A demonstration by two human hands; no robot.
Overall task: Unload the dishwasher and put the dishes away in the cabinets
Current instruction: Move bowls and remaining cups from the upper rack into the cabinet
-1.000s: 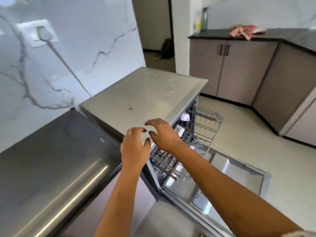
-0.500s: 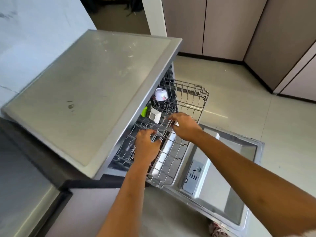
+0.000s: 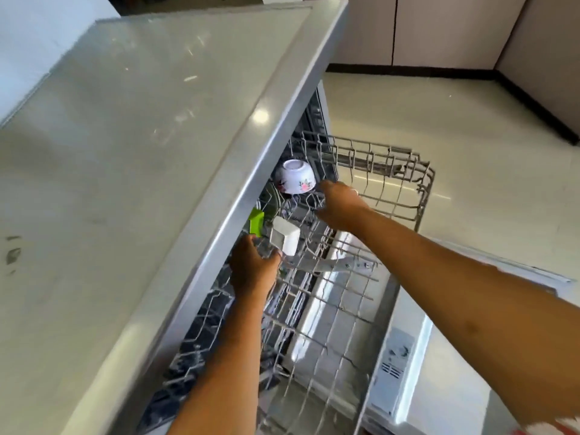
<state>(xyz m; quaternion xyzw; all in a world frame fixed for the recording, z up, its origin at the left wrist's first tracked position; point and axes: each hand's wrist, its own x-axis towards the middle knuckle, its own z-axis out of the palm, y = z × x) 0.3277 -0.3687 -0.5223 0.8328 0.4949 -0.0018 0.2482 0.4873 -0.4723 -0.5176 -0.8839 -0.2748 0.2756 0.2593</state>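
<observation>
The dishwasher's upper wire rack [image 3: 392, 171] is pulled out over the open door [image 3: 417, 356]. An upturned white bowl with a flower print [image 3: 296, 177] stands at the rack's back. A white square dish [image 3: 285, 237] leans on edge nearer me, with a green item [image 3: 256, 222] just left of it under the counter edge. My left hand [image 3: 252, 268] is in the rack just below the square dish, fingers spread, thumb by the dish's lower corner. My right hand [image 3: 340, 205] reaches over the rack, fingertips beside the bowl's right side and holding nothing.
The grey dishwasher top [image 3: 141, 136] overhangs the rack's left side and hides what lies beneath. Beige cabinet doors [image 3: 439, 29] line the far wall and the right. Pale tiled floor [image 3: 470, 152] lies beyond the rack.
My view tilted down and closer to the rack. Both hands moved deeper into the rack: the left up toward the square dish, the right toward the bowl.
</observation>
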